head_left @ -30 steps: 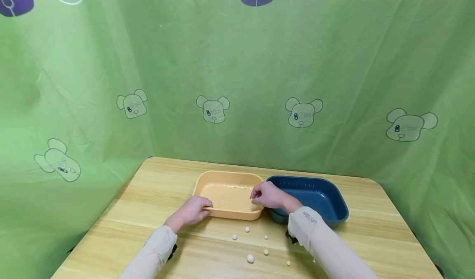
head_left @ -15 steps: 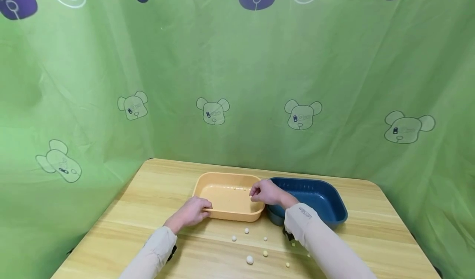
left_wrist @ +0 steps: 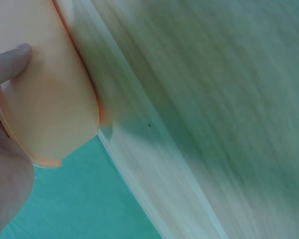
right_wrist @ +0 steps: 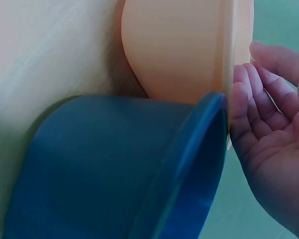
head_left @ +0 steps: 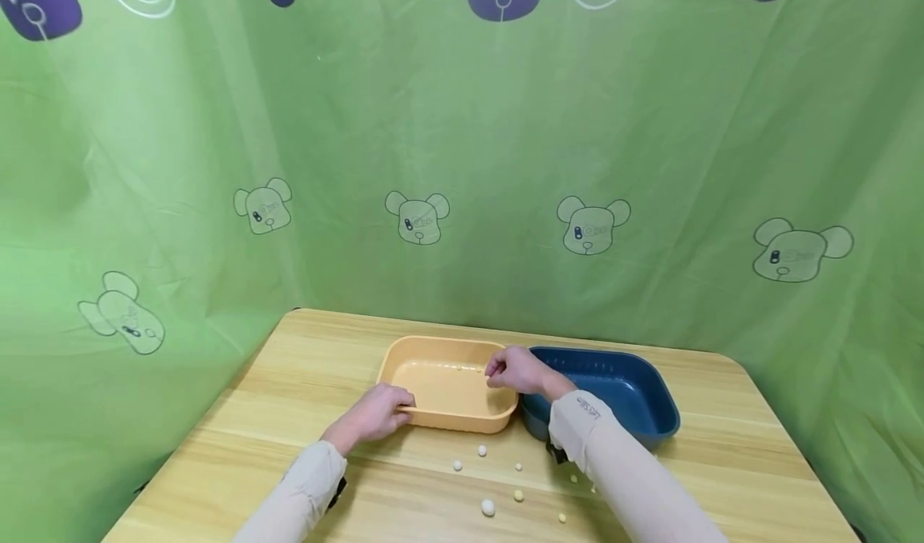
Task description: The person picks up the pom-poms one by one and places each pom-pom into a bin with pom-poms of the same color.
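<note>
My left hand (head_left: 377, 411) grips the near left rim of a pale orange plastic basin (head_left: 462, 424). In the left wrist view its thumb (left_wrist: 12, 62) lies along the outer wall. Over the basin's right side, my right hand (head_left: 516, 369) has thumb and forefinger brought together in a pinch, apparently on a tiny ball mostly hidden by the fingertips. The right wrist view has this hand (right_wrist: 274, 114) beside the orange rim, other fingers curled. Two small yellow balls (head_left: 478, 369) lie in the basin near its far wall.
A dark blue basin (head_left: 624, 391) stands against the orange one on the right, under my right forearm. Several small white balls (head_left: 488, 508) and yellow balls (head_left: 518, 496) lie on the wooden table (head_left: 404, 495) in front. A green curtain (head_left: 462, 126) hangs behind.
My right hand has lifted slightly and shifted a little left over the orange basin, its fingers still pinched. My left hand keeps its grip on the rim.
</note>
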Demonstrator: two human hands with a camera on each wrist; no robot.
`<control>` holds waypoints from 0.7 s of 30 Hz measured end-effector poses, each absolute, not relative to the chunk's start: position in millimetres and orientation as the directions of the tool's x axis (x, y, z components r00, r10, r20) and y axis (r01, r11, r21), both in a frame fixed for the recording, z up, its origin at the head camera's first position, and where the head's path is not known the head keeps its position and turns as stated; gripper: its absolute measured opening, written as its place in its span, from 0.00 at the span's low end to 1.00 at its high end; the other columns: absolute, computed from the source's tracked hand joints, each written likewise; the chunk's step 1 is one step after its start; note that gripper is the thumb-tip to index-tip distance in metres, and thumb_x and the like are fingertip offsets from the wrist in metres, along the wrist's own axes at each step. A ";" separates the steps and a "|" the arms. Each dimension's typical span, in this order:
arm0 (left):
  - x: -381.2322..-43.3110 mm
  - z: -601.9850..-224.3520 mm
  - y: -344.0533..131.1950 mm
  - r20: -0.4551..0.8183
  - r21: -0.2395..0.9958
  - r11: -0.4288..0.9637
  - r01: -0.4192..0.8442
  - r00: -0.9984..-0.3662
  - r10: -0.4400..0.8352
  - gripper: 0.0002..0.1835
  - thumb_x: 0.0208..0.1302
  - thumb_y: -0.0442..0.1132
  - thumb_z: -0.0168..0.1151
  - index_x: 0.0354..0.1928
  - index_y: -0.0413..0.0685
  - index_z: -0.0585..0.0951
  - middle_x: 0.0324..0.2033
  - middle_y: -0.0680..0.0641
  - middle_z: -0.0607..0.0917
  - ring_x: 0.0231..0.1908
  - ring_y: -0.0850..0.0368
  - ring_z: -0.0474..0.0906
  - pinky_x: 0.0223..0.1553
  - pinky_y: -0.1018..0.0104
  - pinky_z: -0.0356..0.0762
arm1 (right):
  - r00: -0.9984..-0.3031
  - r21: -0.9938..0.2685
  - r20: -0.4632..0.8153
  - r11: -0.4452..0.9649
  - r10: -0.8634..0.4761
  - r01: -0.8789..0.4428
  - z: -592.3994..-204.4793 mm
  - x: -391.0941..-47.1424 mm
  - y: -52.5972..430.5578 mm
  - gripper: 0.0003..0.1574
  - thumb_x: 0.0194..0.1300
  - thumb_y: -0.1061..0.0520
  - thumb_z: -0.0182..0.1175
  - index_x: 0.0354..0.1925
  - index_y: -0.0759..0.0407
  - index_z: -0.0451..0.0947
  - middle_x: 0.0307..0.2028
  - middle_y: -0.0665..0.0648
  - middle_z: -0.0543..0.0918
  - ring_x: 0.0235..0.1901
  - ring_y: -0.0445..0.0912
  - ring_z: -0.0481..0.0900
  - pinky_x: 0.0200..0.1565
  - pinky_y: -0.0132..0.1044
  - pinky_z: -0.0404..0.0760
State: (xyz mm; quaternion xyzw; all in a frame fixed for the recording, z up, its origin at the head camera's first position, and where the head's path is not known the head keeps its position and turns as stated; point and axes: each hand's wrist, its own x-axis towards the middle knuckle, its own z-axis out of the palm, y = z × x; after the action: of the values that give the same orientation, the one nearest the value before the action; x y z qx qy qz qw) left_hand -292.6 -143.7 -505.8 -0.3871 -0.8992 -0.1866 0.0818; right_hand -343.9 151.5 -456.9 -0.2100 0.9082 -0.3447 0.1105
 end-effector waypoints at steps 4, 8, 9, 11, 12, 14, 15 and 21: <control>-293.5 -505.4 -144.1 0.295 0.261 0.631 0.730 -0.683 0.668 0.11 0.56 0.34 0.67 0.22 0.53 0.75 0.21 0.61 0.76 0.24 0.67 0.69 0.29 0.71 0.71 | -0.890 -0.677 -0.059 0.673 -0.453 -0.298 -456.3 -346.8 150.7 0.03 0.56 0.64 0.66 0.31 0.59 0.80 0.24 0.49 0.78 0.26 0.42 0.73 0.33 0.34 0.74; -294.8 -506.1 -143.7 0.286 0.260 0.638 0.724 -0.689 0.666 0.11 0.57 0.35 0.66 0.22 0.54 0.74 0.21 0.62 0.75 0.24 0.68 0.69 0.30 0.71 0.71 | -0.890 -0.668 -0.053 0.678 -0.454 -0.306 -456.7 -349.8 151.9 0.06 0.56 0.63 0.65 0.35 0.63 0.81 0.26 0.49 0.79 0.28 0.42 0.73 0.33 0.34 0.74; -294.9 -506.2 -143.6 0.284 0.265 0.640 0.721 -0.693 0.663 0.11 0.57 0.35 0.66 0.22 0.54 0.74 0.21 0.62 0.75 0.24 0.68 0.69 0.29 0.71 0.70 | -0.890 -0.665 -0.051 0.680 -0.453 -0.309 -456.8 -350.6 152.3 0.07 0.56 0.63 0.65 0.36 0.63 0.81 0.27 0.50 0.79 0.28 0.42 0.73 0.33 0.34 0.74; -294.8 -506.1 -143.6 0.291 0.259 0.641 0.723 -0.691 0.662 0.11 0.57 0.35 0.67 0.22 0.54 0.74 0.21 0.62 0.75 0.24 0.67 0.69 0.29 0.71 0.70 | -0.890 -0.662 -0.049 0.681 -0.454 -0.311 -456.3 -351.8 152.8 0.09 0.56 0.63 0.65 0.38 0.65 0.81 0.29 0.50 0.80 0.29 0.42 0.74 0.33 0.34 0.75; -294.8 -506.1 -143.7 0.294 0.257 0.640 0.724 -0.690 0.662 0.11 0.56 0.35 0.67 0.22 0.54 0.74 0.21 0.62 0.75 0.23 0.67 0.68 0.29 0.71 0.70 | -0.889 -0.661 -0.049 0.682 -0.455 -0.313 -455.9 -352.3 152.9 0.10 0.56 0.63 0.65 0.38 0.65 0.81 0.29 0.50 0.80 0.29 0.42 0.74 0.34 0.34 0.75; -294.6 -505.6 -143.7 0.302 0.259 0.635 0.728 -0.686 0.662 0.11 0.56 0.34 0.67 0.22 0.53 0.75 0.21 0.61 0.75 0.23 0.67 0.68 0.28 0.71 0.70 | -0.889 -0.661 -0.048 0.682 -0.455 -0.313 -455.4 -352.9 153.1 0.10 0.56 0.63 0.65 0.38 0.65 0.81 0.29 0.50 0.80 0.29 0.42 0.74 0.34 0.34 0.75; -294.5 -505.6 -143.7 0.304 0.258 0.634 0.729 -0.684 0.663 0.11 0.56 0.34 0.67 0.22 0.53 0.75 0.21 0.61 0.76 0.23 0.67 0.68 0.28 0.71 0.70 | -0.888 -0.663 -0.047 0.680 -0.456 -0.314 -455.2 -353.0 153.2 0.10 0.56 0.63 0.65 0.38 0.66 0.81 0.29 0.50 0.80 0.29 0.42 0.74 0.34 0.34 0.75; -295.3 -508.7 -144.5 0.294 0.265 0.634 0.727 -0.687 0.665 0.12 0.57 0.34 0.67 0.22 0.53 0.74 0.21 0.61 0.76 0.23 0.67 0.68 0.28 0.71 0.70 | -0.888 -0.672 -0.058 0.675 -0.456 -0.303 -455.2 -352.5 153.8 0.10 0.56 0.63 0.65 0.38 0.66 0.81 0.29 0.51 0.80 0.29 0.43 0.74 0.33 0.35 0.75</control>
State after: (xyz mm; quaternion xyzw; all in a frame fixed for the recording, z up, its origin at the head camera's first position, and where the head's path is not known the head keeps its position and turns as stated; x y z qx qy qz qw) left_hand -295.3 -144.5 -508.7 -0.3865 -0.8999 -0.1833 0.0846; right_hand -352.5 153.8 -455.2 -0.2089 0.9085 -0.3444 0.1111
